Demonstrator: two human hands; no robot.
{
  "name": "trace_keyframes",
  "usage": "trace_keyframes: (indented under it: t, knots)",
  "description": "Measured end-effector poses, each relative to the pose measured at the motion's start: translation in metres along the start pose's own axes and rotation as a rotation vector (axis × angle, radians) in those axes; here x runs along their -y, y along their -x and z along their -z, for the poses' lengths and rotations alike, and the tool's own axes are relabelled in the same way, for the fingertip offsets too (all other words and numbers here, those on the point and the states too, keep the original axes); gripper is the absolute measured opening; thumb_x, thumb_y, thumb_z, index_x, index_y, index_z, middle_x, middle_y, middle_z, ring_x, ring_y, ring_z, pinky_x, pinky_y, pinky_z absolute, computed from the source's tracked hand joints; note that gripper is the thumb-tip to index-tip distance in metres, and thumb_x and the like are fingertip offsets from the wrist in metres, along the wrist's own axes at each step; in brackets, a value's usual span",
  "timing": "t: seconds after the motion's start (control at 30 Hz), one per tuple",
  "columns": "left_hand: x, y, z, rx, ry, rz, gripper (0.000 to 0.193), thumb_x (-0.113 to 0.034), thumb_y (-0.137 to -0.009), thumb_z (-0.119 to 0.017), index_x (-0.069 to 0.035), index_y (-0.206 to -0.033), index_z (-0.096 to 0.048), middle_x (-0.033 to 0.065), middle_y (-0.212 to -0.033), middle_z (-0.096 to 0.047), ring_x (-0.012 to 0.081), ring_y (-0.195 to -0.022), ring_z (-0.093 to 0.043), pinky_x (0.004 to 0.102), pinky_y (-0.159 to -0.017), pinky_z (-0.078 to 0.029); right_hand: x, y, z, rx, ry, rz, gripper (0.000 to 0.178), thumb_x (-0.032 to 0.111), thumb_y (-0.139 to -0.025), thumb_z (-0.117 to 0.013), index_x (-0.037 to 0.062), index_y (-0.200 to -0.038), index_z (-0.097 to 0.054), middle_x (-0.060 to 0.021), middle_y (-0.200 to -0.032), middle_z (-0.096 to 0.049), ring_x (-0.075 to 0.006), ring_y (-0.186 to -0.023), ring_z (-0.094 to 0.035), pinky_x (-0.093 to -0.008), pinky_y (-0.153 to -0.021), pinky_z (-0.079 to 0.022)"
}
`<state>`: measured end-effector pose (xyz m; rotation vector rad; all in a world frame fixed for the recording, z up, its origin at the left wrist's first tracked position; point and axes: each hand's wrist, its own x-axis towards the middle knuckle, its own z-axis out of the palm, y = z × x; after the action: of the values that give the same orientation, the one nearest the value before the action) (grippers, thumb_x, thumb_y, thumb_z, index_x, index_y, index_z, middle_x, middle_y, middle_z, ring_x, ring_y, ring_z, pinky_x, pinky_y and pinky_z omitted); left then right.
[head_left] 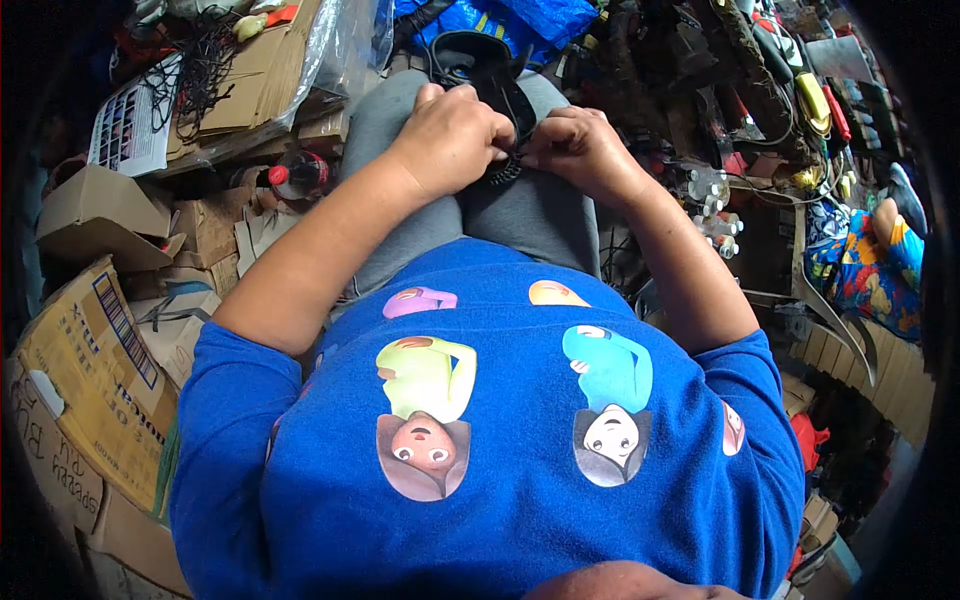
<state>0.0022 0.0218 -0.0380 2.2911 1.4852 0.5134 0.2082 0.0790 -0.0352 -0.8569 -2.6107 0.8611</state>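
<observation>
The person's blue short-sleeved cotton T-shirt w/ printed cartoon figures took up most of the view, then the soft grey cloth trousers, thighs together as a work surface. At the L side leaned a big yellow-and-brown printed cardboard box, and beyond the knees lay a crumpled shiny blue plastic sheet; neither was in use. The item being worked on, a curved dull-black shoe-like piece, sat on the lap b/w the thighs, running from the hands toward the knees. The L hand was curled, fingers and thumb gripping its L edge; the R hand had thumb and fingertips pinched together just beside the R edge, tho whatever was b/w them, if anything, was too small to make out. A clear bottle of dark liquid w/ a red cap stood off to the L, untouched. Smallest of all, a ridged black edging showed at the piece's near end, poss. stitching. Progress, as a judgement: approx. midway. The piece was in position and both hands were on the job; the fine work at the near end looked unfinished, the piece not yet put down. How much of the edging was complete, couldn't tell.
</observation>
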Motion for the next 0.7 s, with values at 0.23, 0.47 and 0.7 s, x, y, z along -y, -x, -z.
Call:
trace_keyframes:
  t: [0.23,0.47,0.7]
  knots:
    - [0.005,0.02,0.015,0.054,0.0,0.124,0.008,-0.016,-0.078,-0.064,-0.011,-0.085,-0.064,0.0055,-0.078,-0.064,0.0229,-0.089,-0.057,0.0403,-0.08,-0.037,-0.018,0.02,0.0,0.03,-0.584,-0.385,0.014,0.013,-0.078,-0.074,0.0041,-0.084,-0.065,0.0012,-0.084,-0.057,-0.0065,-0.08,-0.053,-0.0238,-0.071,-0.043]
    - [0.005,0.005,0.001,0.155,0.366,0.245,0.011,-0.013,-0.083,-0.057,-0.01,-0.091,-0.063,0.0124,-0.083,-0.066,0.0325,-0.085,-0.063,0.0447,-0.076,-0.047,-0.011,0.043,0.007,-0.046,-0.492,-0.425,0.016,0.014,-0.077,-0.075,0.0043,-0.081,-0.063,-0.0015,-0.092,-0.054,-0.0084,-0.089,-0.05,-0.0234,-0.075,-0.041]
    - [0.011,-0.002,-0.005,0.136,0.197,-0.015,0.013,-0.015,-0.083,-0.054,-0.009,-0.09,-0.062,0.0141,-0.081,-0.066,0.0337,-0.082,-0.063,0.0454,-0.073,-0.049,-0.01,0.019,0.041,-0.177,-0.275,-0.267,0.016,0.014,-0.078,-0.071,0.0009,-0.083,-0.063,-0.0055,-0.087,-0.053,-0.0161,-0.08,-0.054,-0.0276,-0.07,-0.044]
